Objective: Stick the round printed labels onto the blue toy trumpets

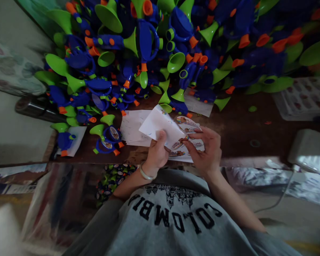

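Observation:
My left hand [158,151], with a bangle at the wrist, grips a white sticker sheet [160,122], thumb on top. The sheet is bent over, so its plain back faces up on the left and printed oval stickers show on the right. My right hand [209,147] pinches thumb and finger at a sticker [185,138] along the bend; whether it has come off the backing I cannot tell. Left of the hands lie two blue toy trumpets [109,137] with green bells, orange ends and oval stickers. White paper sheets [134,128] lie beside my left hand.
A large heap of blue, green and orange toy trumpets [146,39] covers the back of the dark table [237,135]. A dark bottle [40,110] lies at the left. On the right are a clear plastic tray [306,96] and a white box [306,145] with a cable.

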A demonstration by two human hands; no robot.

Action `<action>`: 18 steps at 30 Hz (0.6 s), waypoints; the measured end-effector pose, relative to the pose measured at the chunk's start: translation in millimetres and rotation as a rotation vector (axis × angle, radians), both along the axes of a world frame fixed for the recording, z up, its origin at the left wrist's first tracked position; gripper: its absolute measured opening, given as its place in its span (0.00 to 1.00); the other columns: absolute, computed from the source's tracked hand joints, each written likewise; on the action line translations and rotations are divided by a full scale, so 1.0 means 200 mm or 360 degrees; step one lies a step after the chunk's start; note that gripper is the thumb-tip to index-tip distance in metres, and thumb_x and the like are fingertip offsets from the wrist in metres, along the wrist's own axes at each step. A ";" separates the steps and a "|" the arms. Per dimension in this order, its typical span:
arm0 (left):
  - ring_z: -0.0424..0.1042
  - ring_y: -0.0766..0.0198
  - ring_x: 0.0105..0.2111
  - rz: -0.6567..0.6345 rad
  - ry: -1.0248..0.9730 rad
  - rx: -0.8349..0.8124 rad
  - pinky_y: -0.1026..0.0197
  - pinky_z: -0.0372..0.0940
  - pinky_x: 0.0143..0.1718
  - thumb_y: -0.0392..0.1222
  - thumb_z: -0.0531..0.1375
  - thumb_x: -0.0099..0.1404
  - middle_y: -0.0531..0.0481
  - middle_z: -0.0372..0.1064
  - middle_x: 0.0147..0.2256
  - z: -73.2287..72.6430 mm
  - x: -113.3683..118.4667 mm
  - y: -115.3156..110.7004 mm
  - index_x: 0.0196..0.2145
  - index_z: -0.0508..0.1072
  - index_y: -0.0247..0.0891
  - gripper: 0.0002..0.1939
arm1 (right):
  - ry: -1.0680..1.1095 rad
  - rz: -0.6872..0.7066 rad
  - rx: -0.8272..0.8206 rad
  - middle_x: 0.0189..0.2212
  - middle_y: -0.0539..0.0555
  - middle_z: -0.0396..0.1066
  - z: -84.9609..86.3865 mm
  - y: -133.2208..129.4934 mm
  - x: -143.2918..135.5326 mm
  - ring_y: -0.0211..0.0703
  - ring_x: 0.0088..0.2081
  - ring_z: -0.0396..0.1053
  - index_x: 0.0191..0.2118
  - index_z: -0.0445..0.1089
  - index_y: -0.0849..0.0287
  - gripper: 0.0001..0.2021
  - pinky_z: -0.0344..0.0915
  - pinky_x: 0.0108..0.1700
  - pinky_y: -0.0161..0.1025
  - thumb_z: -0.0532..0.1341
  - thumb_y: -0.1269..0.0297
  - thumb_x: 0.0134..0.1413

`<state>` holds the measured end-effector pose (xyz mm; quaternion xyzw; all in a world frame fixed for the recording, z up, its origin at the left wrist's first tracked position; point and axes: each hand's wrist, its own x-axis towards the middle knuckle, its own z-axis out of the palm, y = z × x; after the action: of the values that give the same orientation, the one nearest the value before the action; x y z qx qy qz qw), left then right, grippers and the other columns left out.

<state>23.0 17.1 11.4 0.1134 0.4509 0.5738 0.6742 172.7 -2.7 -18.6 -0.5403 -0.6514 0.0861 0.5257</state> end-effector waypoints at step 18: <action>0.76 0.51 0.63 0.0052 0.0336 0.0220 0.52 0.66 0.71 0.59 0.75 0.61 0.46 0.83 0.53 -0.06 -0.03 -0.02 0.52 0.82 0.42 0.27 | -0.0290 -0.0088 0.0227 0.39 0.52 0.84 0.04 0.02 -0.03 0.48 0.41 0.82 0.47 0.78 0.51 0.06 0.79 0.49 0.48 0.66 0.59 0.68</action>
<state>17.0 13.1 0.0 0.2119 0.4805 0.5994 0.6041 166.2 1.3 -11.0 -0.5250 -0.6857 -0.0245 0.5036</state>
